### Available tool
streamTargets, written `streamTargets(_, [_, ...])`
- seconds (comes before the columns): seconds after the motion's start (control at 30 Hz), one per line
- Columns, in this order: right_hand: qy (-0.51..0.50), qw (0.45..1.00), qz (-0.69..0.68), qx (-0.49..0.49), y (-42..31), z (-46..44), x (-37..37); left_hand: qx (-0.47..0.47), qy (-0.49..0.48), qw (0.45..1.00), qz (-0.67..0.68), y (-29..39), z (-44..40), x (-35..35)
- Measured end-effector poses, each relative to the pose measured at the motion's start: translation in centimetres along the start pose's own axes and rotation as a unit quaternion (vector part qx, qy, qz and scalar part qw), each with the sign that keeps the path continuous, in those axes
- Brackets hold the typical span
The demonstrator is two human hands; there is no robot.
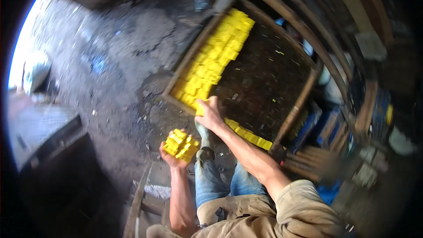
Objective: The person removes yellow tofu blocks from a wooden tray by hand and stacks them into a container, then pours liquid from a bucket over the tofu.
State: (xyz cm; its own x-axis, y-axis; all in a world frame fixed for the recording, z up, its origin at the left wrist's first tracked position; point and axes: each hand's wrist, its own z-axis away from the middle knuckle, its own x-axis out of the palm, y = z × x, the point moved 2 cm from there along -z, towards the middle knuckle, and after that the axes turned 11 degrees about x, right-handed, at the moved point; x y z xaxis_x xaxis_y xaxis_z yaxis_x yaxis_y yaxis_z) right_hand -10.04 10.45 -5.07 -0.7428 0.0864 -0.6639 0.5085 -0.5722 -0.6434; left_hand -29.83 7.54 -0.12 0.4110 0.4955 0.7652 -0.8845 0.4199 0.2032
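Observation:
My left hand [175, 162], low and left of the tray, is closed around a stack of small yellow blocks [181, 144]; their exact kind is unclear. My right hand [211, 117] reaches to the near edge of a wooden-framed tray [178, 102], its fingers closed on a yellow block [201, 107]. Inside the tray, rows of similar yellow blocks [213, 57] fill the left side. A shorter single row [249, 136] runs along the near side, partly hidden by my right forearm. Motion blur softens the details.
Bare, cracked ground [132, 39] lies to the left. Curved wooden bars [304, 26] rise beyond the tray's far right side. Blue and brown wooden pieces [328, 128] are stacked at the right. A dark box-like object [57, 150] stands at the lower left.

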Motion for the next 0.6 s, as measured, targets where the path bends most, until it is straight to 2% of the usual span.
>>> streamTargets(0.1, [-0.096,0.994,0.014,0.045,0.7,-2.3,-0.6,-0.048,-0.04,0.997,-0.053,-0.1,0.8,1.1])
streamTargets(0.13, [-0.14,0.987,-0.027,0.078,1.2,-3.1,-0.7,-0.066,-0.057,0.995,-0.057,-0.4,0.8,1.3])
streamTargets(0.23, [-0.139,0.986,-0.061,0.073,3.9,-5.1,-1.5,-0.099,-0.079,0.988,-0.088,-1.6,1.2,1.9])
streamTargets(0.27, [-0.198,0.953,-0.208,0.093,4.6,-5.4,-2.2,-0.105,-0.088,0.986,-0.09,-2.2,1.4,2.2])
streamTargets(0.3, [-0.252,0.895,-0.352,0.103,5.4,-5.2,-3.3,-0.113,-0.102,0.981,-0.116,-2.6,1.3,2.2])
streamTargets(0.33, [-0.283,0.871,-0.381,0.124,5.8,-4.5,-5.2,-0.117,-0.113,0.978,-0.132,-3.5,1.5,2.5])
streamTargets(0.4, [-0.301,0.749,-0.579,0.113,8.0,-0.7,-9.4,-0.124,-0.134,0.97,-0.163,-5.2,1.9,3.2])
streamTargets(0.43, [-0.33,0.711,-0.604,0.143,10.4,1.7,-11.6,-0.134,-0.142,0.967,-0.166,-6.2,2.0,3.6])
streamTargets(0.47, [-0.278,0.618,-0.73,0.091,12.6,4.4,-12.3,-0.141,-0.141,0.965,-0.168,-7.6,2.5,4.3])
streamTargets(0.5, [-0.204,0.57,-0.789,-0.106,14.1,7.8,-15.2,-0.148,-0.141,0.964,-0.17,-9.0,3.0,5.0])
streamTargets(0.53, [-0.18,0.534,-0.817,-0.119,17.1,10.9,-17.0,-0.152,-0.14,0.962,-0.178,-10.9,3.5,5.4])
streamTargets(0.57, [-0.138,0.534,-0.831,-0.072,20.3,14.6,-18.8,-0.167,-0.152,0.956,-0.189,-12.7,3.9,5.9])
streamTargets(0.6, [-0.135,0.526,-0.836,-0.075,23.3,17.6,-21.2,-0.18,-0.143,0.955,-0.185,-14.7,4.6,6.3])
